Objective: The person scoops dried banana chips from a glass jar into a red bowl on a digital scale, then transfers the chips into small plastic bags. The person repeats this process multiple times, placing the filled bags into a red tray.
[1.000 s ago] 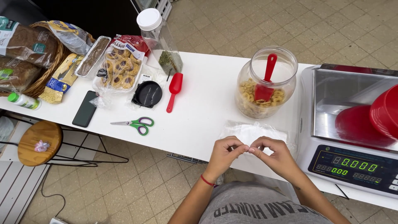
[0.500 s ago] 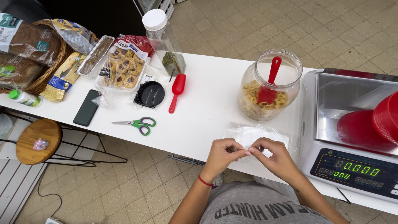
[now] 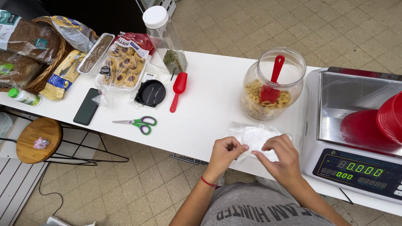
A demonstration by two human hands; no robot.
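A: What are the hands doing?
B: Both are on a clear plastic bag (image 3: pixel 256 137) lying at the near edge of the white surface (image 3: pixel 209 104). The left hand (image 3: pixel 225 152) has its fingers curled in and pinched on the bag's left corner; the right hand (image 3: pixel 281 159) rests over the bag's right part with its fingers bent down on the plastic, thumb and forefinger nipping the edge.

A: What's around the bag?
B: Just behind it stands a round glass jar (image 3: pixel 272 86) of pale ring-shaped snacks with a red scoop (image 3: pixel 271 81) standing in it. To the right, touching distance from the bag, is a weighing scale (image 3: pixel 356 138) with a steel pan and red bowls (image 3: pixel 377 125) on it.

A: And further left?
B: Green-handled scissors (image 3: pixel 137 123), another red scoop (image 3: pixel 178 90), a black round lid (image 3: pixel 151 93), a dark phone (image 3: pixel 87 106), and a tall clear container (image 3: pixel 165 39) with a white lid
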